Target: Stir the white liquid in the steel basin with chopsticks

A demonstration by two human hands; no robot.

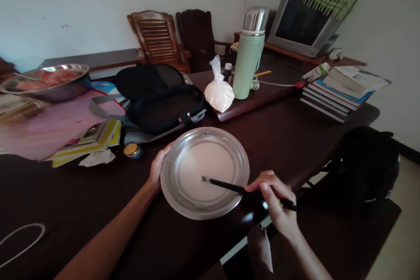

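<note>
A round steel dish [168, 192] holds a pale, milky liquid [193, 162] and stands on the dark table. My left hand [159, 167] is closed on the dish's left rim, its fingers partly hidden behind the edge. In my right hand [277, 199], at the dish's lower right, are black chopsticks [226, 184]; whether one or two, I cannot tell. Their white-smeared tip reaches into the liquid near the middle of the dish. Beyond the dish sits a tied clear bag of white powder [219, 94].
A green thermos [247, 61] and a small dark bottle [227, 71] stand behind the bag. An open black case [160, 100], a small gold-lidded jar [132, 150] and a steel bowl of raw meat [49, 81] are to the left. Stacked books [337, 92] lie at right.
</note>
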